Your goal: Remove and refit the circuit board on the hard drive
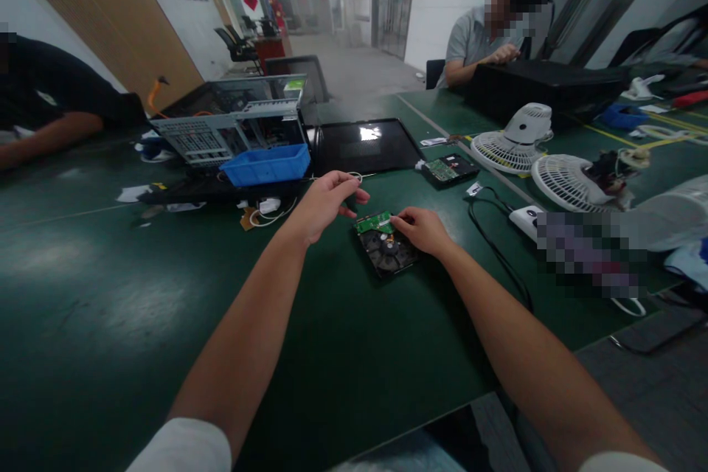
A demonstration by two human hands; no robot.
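Note:
A hard drive (pixel 387 254) lies on the green table in front of me, its underside facing up. The green circuit board (pixel 375 223) shows along its far edge. My right hand (pixel 425 230) is closed at the drive's right side, thumb and forefinger pinching the right end of that board. Just beyond the drive's far left corner, my left hand (pixel 330 205) hovers with curled fingers. Something small and dark shows between those fingers, too hidden to name.
An open computer case (pixel 221 136) stands at the back left behind a blue bin (pixel 268 166). A black panel (pixel 365 146), a second hard drive (pixel 450 169), fan parts (pixel 512 144) and a power strip (pixel 525 223) with black cable lie around. Two other people sit at the table.

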